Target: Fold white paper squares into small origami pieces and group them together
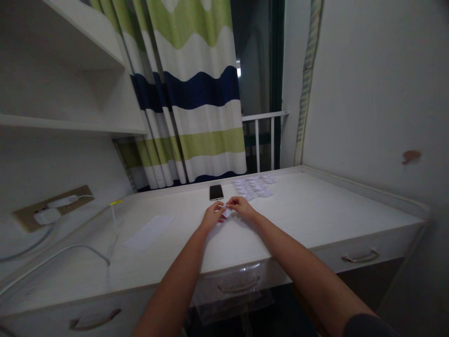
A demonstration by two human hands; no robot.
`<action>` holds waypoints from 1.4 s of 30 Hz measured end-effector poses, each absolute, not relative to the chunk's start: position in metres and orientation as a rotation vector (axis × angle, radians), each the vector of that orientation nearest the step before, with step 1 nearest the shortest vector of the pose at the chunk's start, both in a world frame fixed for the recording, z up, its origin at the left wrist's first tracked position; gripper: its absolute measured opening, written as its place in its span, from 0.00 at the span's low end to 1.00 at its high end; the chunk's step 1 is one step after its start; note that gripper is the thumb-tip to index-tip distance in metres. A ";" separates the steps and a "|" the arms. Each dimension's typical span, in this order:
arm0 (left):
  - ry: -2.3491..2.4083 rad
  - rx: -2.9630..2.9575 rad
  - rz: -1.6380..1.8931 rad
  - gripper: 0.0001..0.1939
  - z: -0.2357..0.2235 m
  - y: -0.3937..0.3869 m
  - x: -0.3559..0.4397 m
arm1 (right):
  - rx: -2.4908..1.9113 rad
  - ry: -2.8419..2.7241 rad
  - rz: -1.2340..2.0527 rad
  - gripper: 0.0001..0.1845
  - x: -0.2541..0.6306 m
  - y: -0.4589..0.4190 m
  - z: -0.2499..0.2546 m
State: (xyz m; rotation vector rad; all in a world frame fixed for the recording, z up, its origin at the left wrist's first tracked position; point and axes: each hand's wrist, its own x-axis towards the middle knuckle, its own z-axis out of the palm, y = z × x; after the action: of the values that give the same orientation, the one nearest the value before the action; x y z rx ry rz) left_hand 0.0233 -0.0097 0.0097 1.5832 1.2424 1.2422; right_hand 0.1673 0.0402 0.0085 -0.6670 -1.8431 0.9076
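Reaching over the front edge of the white counter (333, 201), the two forearms pass above drawers with curved handles (361, 257); a shiny, see-through film (213, 311) hangs about the middle one. Past that edge, the left hand (212, 215) and right hand (242, 206) come together near the counter's middle, fingertips close, both pinched on one small folded white paper (227, 213) between them. Whether the paper touches the surface cannot be told.

To the left lies a thin, flat white sheet (150, 231), set askew, with a strip of counter between it and the left hand. Beyond the right forearm, a wide, smooth stretch runs out to the raised rim (368, 189). On the far left, a pale cable (80, 247) bends over the counter's side.

Just beyond the left hand, a dark, glossy rectangular phone (216, 192) lies flat. Right of it spread creased, folded white pieces (253, 188), packed close near the back edge. Behind them hangs a fabric curtain (196, 89) with wavy green, white and navy bands, and beside it stands a white railing (257, 145) with upright bars.
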 end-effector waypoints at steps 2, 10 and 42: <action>1.250 1.572 1.260 0.19 0.009 -0.009 0.023 | -0.659 -1.865 0.888 0.07 0.168 0.040 0.009; 1.202 1.525 1.327 0.18 0.009 -0.006 0.022 | -0.651 -1.819 0.924 0.07 0.167 0.039 0.008; 1.110 1.471 1.500 0.18 0.016 -0.011 0.023 | -0.695 -1.697 0.963 0.06 0.159 0.042 0.002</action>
State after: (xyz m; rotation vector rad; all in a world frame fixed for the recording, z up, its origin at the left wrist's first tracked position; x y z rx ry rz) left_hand 0.0232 -0.0106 0.0159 1.4707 1.1105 1.5002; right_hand 0.1586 0.0419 0.0022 -0.6950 -1.6967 0.9632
